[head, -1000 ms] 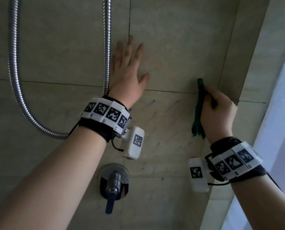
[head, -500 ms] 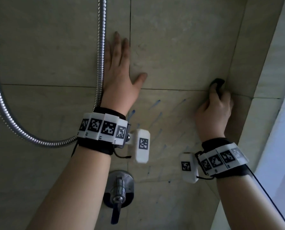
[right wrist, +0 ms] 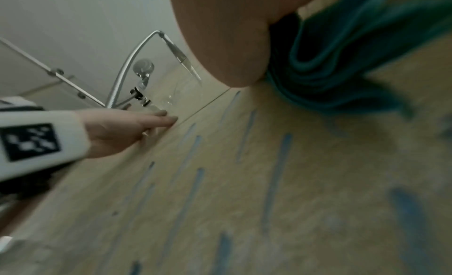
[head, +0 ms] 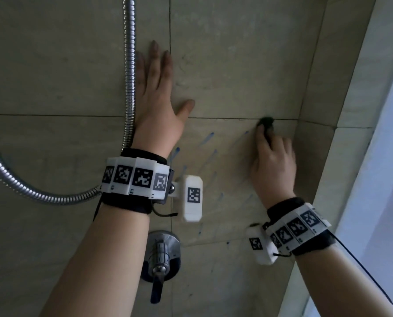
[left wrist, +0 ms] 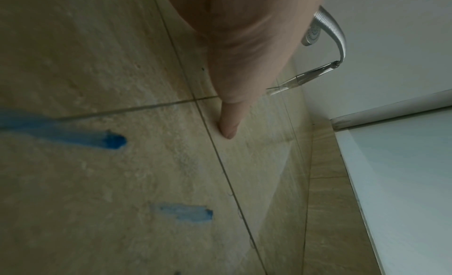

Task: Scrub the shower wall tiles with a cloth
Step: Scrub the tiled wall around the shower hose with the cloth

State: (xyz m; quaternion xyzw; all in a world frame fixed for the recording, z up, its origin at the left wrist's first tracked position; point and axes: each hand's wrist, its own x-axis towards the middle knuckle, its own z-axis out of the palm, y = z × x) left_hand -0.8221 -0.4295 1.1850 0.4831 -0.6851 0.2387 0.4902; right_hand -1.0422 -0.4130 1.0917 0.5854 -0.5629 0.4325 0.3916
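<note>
I have my left hand [head: 155,104] laid flat on the beige wall tiles [head: 232,65], fingers straight and close together, thumb out to the side, just beside the metal shower hose [head: 129,72]; it bears on the wall and holds nothing. My right hand [head: 273,165] has its fingers curled round the teal cloth [right wrist: 342,55], which is bunched under the palm and pressed against the tile; from the head view only a dark tuft of it shows above the fingertips, at the horizontal grout line [head: 225,118] near the corner. I judge this to be the scrubbing step itself, in its upper reach; below and to the left of the cloth the tile is crossed by slanting blue streaks [right wrist: 276,174], apparently not yet wiped off. The next move, I think, calls for firm pressure carried down across those streaks toward the chrome mixer tap [head: 160,257]; the cloth must lie flat enough to cover them; the left hand can go on bracing me.
</note>
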